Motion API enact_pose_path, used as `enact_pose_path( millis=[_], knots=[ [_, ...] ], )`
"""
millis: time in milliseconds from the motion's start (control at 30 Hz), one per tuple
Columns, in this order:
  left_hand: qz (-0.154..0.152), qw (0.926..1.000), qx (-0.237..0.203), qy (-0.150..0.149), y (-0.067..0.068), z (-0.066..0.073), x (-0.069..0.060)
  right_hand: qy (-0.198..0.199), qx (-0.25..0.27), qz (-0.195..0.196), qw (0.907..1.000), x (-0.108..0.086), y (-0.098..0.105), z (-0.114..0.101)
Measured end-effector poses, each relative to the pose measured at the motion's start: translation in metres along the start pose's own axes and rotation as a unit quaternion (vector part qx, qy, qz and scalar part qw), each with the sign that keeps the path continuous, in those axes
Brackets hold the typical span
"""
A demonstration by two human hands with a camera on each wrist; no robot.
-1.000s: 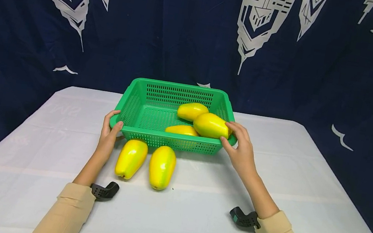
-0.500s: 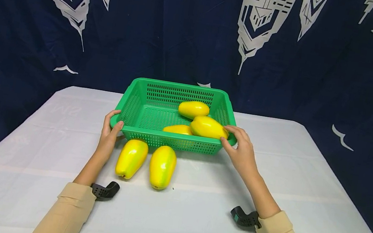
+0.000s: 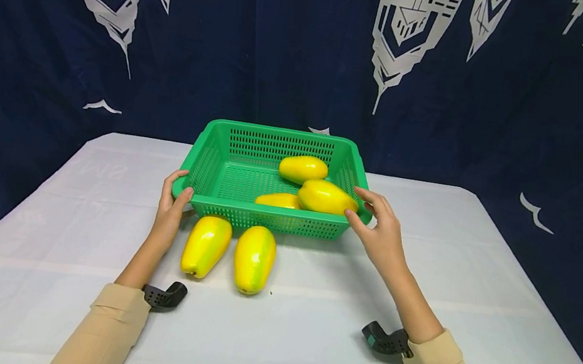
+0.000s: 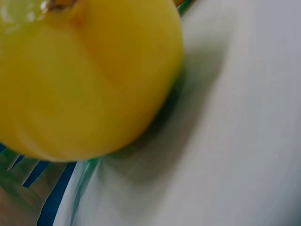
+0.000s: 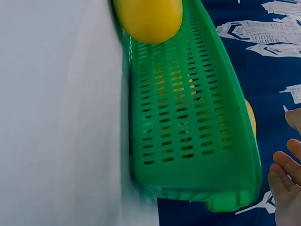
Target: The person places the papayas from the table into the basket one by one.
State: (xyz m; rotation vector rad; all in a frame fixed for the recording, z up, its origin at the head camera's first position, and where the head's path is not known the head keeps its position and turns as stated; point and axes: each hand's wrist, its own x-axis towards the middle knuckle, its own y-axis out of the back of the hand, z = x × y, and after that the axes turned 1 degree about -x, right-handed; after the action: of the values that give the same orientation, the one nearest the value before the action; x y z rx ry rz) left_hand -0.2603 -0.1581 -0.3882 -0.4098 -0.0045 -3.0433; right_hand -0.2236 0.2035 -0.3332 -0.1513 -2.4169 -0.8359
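A green plastic basket (image 3: 231, 204) holds several yellow papayas: one at the back (image 3: 303, 169), one at the front right (image 3: 328, 198) and one partly hidden by the front rim (image 3: 278, 200). My left hand (image 3: 169, 210) grips the basket's front left corner, thumb on the near side. At the front right corner, my right hand (image 3: 385, 235) hovers with its fingers parted and loosely bent. In the right wrist view this hand (image 5: 288, 188) appears apart from the basket (image 5: 188, 183). A papaya (image 4: 94, 94) fills much of the left wrist view and mostly hides the left hand.
Two more papayas, a left one (image 3: 207, 246) and a right one (image 3: 254, 260), lie on the white-covered table (image 3: 299, 349) just in front of the basket. A dark blue curtain (image 3: 264, 63) with white prints hangs behind the table.
The front right papaya has shifted left and settled lower in the basket. My right hand has let go of it and drawn slightly right. The left hand has stayed at its corner.
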Motion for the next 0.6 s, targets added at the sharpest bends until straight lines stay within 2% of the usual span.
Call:
enact_pose_path(
  millis=[600],
  knots=[
    [0.001,1.0000,0.001,0.005,0.000,0.001,0.000,0.003,0.029,-0.035,0.9990,-0.008,-0.005,-0.024]
  ],
)
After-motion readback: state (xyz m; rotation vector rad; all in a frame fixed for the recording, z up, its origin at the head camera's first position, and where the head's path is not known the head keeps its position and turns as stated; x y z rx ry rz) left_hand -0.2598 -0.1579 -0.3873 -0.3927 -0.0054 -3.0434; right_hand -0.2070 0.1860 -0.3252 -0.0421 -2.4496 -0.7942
